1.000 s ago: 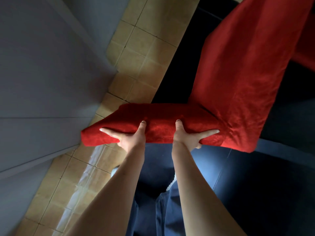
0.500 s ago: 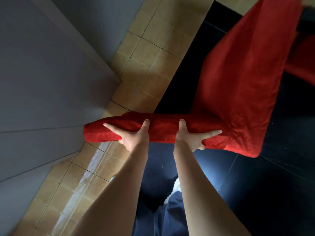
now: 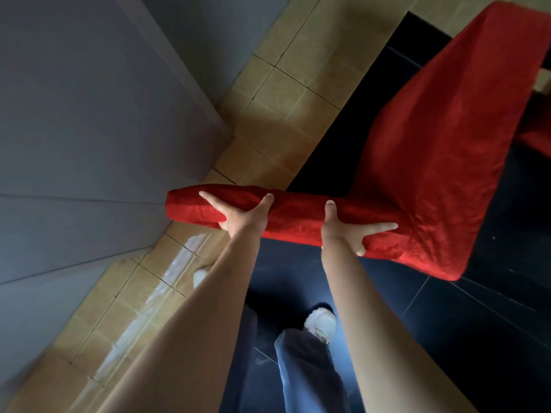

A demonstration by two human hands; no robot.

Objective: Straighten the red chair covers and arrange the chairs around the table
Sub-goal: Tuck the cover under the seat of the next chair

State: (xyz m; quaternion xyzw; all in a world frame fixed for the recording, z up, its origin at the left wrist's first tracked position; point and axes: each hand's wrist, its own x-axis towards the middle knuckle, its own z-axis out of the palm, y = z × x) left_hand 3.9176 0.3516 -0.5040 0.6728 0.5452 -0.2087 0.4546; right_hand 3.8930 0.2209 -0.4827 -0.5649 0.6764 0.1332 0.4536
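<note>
Chair top rail (image 3: 298, 217), wrapped in the red chair cover (image 3: 432, 162), now shows as a thinner, rounder bar than a second ago, when its flat top face was visible; the view has tipped and the chair sits higher and further right in frame, so the person is likely tilting or dragging it. Left hand (image 3: 238, 216) grips the rail near its left end, thumb on top, index finger splayed along the fabric. Right hand (image 3: 346, 231) grips the rail right of the left hand, thumb on top, fingers curled under the rail's near edge, index stretched toward the draped cover. Cover hangs off the rail's right end, over the dark floor (image 3: 447, 338); tan tiles (image 3: 283, 93) and grey wall (image 3: 89, 114) lie left of the rail. Shoe (image 3: 320, 321) below the rail suggests a step. Judgement: repositioning phase, cover looks mostly smooth; table not in view
</note>
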